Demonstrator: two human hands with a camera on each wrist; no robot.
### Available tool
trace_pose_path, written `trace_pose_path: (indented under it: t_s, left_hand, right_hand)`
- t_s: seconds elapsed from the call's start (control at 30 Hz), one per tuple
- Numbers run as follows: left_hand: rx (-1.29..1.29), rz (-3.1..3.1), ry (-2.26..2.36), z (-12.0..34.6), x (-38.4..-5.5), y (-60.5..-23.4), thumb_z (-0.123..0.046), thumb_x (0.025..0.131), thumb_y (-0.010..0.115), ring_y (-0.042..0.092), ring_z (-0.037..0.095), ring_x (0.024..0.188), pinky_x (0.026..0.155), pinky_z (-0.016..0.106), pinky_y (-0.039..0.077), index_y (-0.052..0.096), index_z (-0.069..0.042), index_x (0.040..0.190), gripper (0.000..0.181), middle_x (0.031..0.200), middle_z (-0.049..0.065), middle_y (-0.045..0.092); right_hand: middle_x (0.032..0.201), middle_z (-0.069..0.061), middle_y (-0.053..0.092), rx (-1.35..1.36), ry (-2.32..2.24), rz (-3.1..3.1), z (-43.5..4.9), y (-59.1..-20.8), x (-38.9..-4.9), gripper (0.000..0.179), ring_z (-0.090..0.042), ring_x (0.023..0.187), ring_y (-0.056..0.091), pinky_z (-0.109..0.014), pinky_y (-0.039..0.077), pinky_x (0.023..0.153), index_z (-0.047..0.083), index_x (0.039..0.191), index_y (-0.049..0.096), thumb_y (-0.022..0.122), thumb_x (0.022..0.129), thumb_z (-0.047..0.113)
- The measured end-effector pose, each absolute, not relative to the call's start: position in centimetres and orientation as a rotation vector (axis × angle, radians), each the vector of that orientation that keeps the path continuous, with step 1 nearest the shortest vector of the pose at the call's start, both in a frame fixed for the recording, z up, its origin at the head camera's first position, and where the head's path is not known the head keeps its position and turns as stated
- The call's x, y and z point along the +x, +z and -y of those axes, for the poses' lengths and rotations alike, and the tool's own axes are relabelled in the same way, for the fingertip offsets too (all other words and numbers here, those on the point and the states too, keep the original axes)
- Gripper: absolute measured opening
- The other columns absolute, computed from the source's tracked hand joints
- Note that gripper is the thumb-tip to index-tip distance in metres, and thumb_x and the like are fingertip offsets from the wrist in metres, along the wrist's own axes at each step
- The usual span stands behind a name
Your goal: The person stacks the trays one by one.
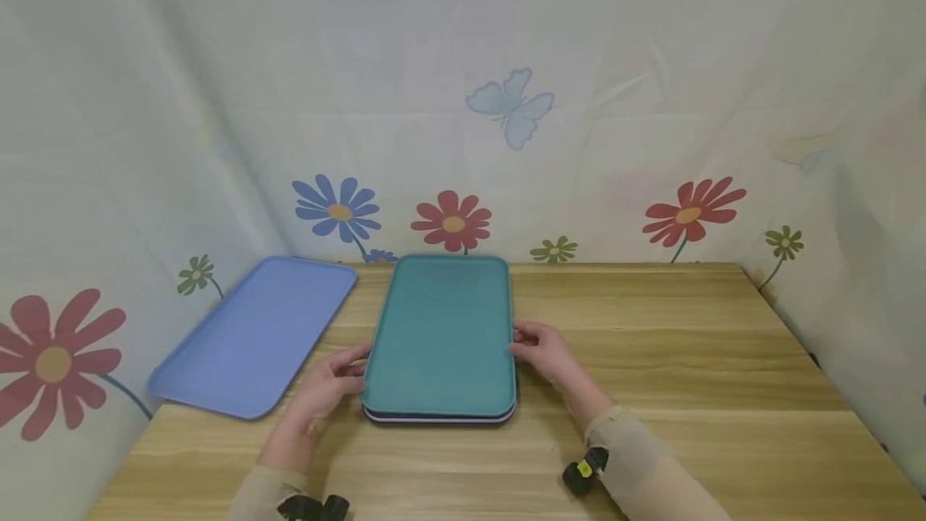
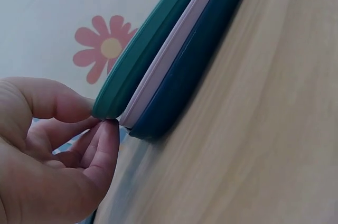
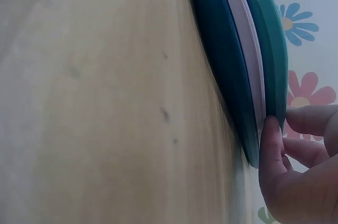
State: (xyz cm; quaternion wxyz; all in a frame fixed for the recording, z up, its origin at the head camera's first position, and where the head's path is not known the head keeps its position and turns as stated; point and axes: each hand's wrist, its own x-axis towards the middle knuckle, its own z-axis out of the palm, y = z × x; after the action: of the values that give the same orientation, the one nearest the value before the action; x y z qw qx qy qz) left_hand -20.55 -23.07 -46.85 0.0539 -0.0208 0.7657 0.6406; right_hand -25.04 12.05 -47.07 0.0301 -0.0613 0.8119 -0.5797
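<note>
A teal-green rectangular tray [image 1: 444, 328] lies on top of a stack in the middle of the table. Under it a pale pink tray [image 2: 163, 57] and a dark blue tray [image 2: 185, 76] show at the edges. My left hand [image 1: 329, 384] pinches the green tray's left rim between thumb and fingers, with fingertips right under that rim. On the opposite long side, my right hand [image 1: 546, 352] pinches the same tray's rim. A narrow gap shows between the green and pink trays in the left wrist view.
A periwinkle-blue tray [image 1: 253, 336] lies at the left of the wooden table [image 1: 651, 344], set at an angle. Behind and beside the table hangs a pale cloth [image 1: 362, 63] printed with flowers and butterflies.
</note>
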Motion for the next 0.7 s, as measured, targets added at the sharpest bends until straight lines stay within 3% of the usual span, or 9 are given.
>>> trace_pose_path:
  t_s: [0.7]
  left_hand:
    - [0.021,-2.345,1.881,23.74,-20.45,-47.18,0.013,0.076,0.067,0.059,0.026,0.108,0.079,0.025,0.054,0.049,0.009,0.139,0.065,0.143,0.028,0.047]
  right_hand:
    - [0.096,-0.015,0.061,-0.188,-1.802,-2.473,-12.00,-47.34,-24.87,0.047,-0.022,0.089,0.059,-0.032,0.055,0.079,-0.016,0.131,0.053,0.067,0.088,-0.007]
